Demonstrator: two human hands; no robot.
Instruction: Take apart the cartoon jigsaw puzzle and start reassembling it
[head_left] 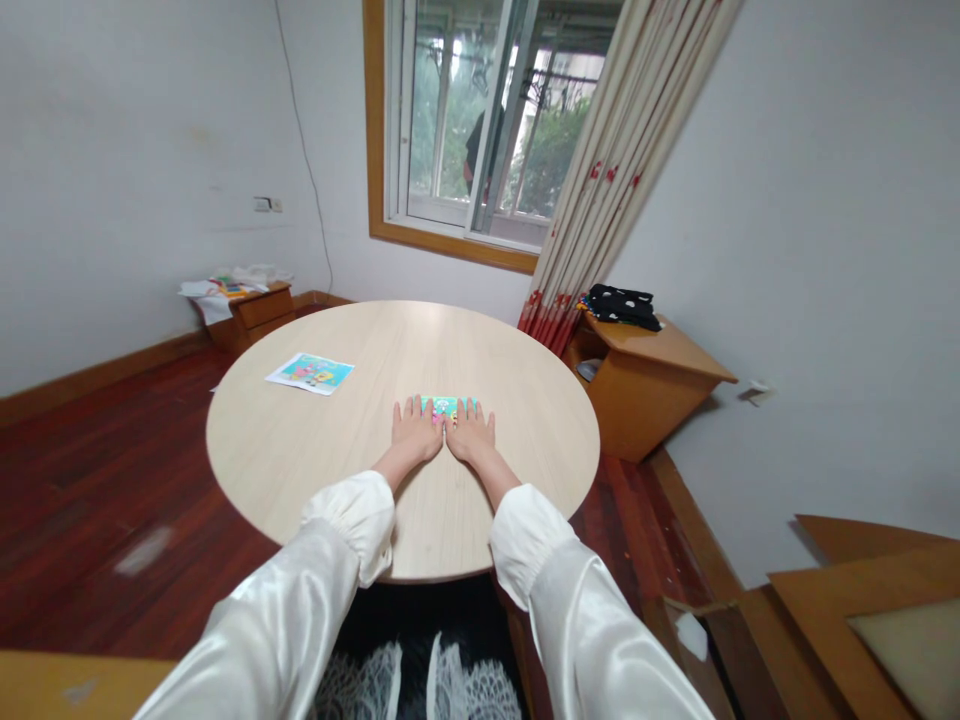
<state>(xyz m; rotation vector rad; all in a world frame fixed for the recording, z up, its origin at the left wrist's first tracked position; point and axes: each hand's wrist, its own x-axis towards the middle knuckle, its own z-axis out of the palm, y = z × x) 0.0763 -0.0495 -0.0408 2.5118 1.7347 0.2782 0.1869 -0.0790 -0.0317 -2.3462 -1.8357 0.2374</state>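
Observation:
On the round pale wood table [360,450], a small turquoise piece with a printed cartoon picture [445,405] lies partly under both hands. Whether it is a puzzle or a folded sheet I cannot tell. My left hand [417,430] presses flat on its left part, fingers spread and pointing away from me. Over the right part lies my right hand [471,434], also flat with fingers apart. The two thumbs nearly meet at the middle. Farther left on the table rests a paper sheet with a cartoon print [313,374], out of reach of the fingers.
A wooden cabinet [645,380] with a dark patterned cloth [622,305] stands behind the table on the right. At the back left is a low drawer unit [262,308] with papers on it. A long curtain [607,170] hangs beside the window [465,130].

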